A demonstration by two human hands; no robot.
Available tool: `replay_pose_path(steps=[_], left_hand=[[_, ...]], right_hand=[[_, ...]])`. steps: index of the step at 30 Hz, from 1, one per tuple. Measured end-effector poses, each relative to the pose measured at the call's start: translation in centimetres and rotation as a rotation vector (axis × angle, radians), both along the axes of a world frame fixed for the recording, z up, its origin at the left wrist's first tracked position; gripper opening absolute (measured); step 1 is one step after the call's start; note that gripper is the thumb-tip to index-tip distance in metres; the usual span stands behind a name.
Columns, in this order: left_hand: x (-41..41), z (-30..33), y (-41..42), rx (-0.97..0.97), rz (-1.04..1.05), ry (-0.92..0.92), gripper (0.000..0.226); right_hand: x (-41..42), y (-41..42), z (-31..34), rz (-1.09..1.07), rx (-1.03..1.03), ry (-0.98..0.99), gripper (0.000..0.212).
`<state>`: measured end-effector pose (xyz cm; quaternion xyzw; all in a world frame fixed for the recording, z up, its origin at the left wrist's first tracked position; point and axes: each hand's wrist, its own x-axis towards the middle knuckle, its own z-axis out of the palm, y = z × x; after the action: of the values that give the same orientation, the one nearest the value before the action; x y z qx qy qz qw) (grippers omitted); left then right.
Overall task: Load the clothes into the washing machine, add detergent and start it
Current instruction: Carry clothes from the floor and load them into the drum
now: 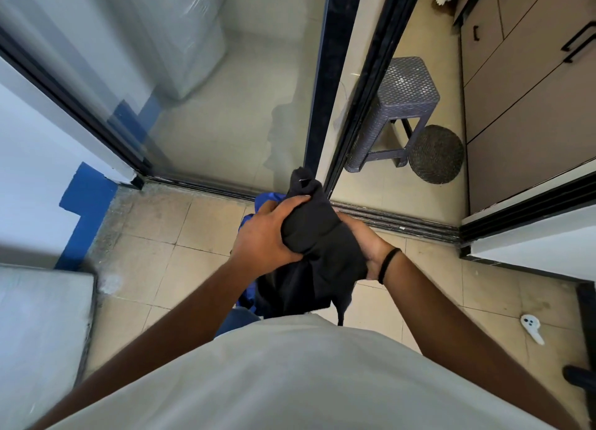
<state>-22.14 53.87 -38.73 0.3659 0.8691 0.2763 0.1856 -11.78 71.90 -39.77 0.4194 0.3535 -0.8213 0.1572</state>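
The black garment (317, 236) was gripped by the curled fingers of the left hand (264, 233). The right hand (364, 241), beneath it, was largely hidden; its finger state could not be told.

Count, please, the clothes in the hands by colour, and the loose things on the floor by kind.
Black clothes: 1 bundle
Blue clothes: 1 piece showing
Woven stool: 1
Round woven cushion: 1
White controller: 1
Total: 5
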Motion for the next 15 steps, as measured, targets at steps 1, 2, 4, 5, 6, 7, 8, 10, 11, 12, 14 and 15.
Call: replay_pose_path(steps=[1, 2, 4, 5, 6, 7, 8, 10, 11, 12, 14, 15], left_hand=[[-0.3, -0.2, -0.1, 0.011, 0.034, -0.004, 0.101], [-0.6, -0.4, -0.3, 0.02, 0.082, -0.03, 0.097], [-1.2, -0.8, -0.7, 0.014, 0.224, -0.109, 0.09], [-1.3, -1.2, -0.9, 0.015, 0.302, -0.161, 0.084], [-1.5, -1.5, -1.0, 0.036, 0.389, -0.231, 0.074], [-1.6, -1.8, -1.0, 0.092, 0.493, -0.329, 0.061], [-1.9, -2.1, -0.9, 0.176, 0.618, -0.457, 0.056], [-2.4, -2.5, -0.7, 0.354, 0.839, -0.782, 0.054], [-2.7, -2.6, -0.7, 0.415, 0.877, -0.966, 0.056], [-2.8, -2.6, -0.7, 0.455, 0.86, -1.139, 0.056], [-2.8, -2.5, -0.7, 0.482, 0.776, -1.399, 0.053], [-2.8, -2.4, -0.6, 0.483, 0.724, -1.49, 0.053]], right_hand=[[-0.1, -0.1, 0.3, 0.05, 0.132, 0.006, 0.049], [-0.2, -0.2, 0.5, 0.08, 0.339, 0.035, 0.045], [-0.2, -0.5, 0.7, -0.014, 0.823, 0.141, 0.038], [0.1, -0.7, 0.8, -0.086, 0.976, 0.22, 0.042], [0.5, -0.9, 0.8, -0.108, 1.081, 0.304, 0.052], [0.9, -0.9, 0.5, -0.075, 1.166, 0.385, 0.064], [1.3, -0.8, 0.1, 0.012, 1.239, 0.447, 0.076], [2.1, -1.1, -0.6, 0.25, 1.389, 0.491, 0.099], [2.3, -1.3, -0.9, 0.361, 1.451, 0.484, 0.111], [2.5, -1.7, -1.2, 0.439, 1.49, 0.47, 0.121], [2.8, -2.7, -1.6, 0.478, 1.468, 0.427, 0.133], [2.8, -3.2, -1.7, 0.432, 1.388, 0.404, 0.136]])
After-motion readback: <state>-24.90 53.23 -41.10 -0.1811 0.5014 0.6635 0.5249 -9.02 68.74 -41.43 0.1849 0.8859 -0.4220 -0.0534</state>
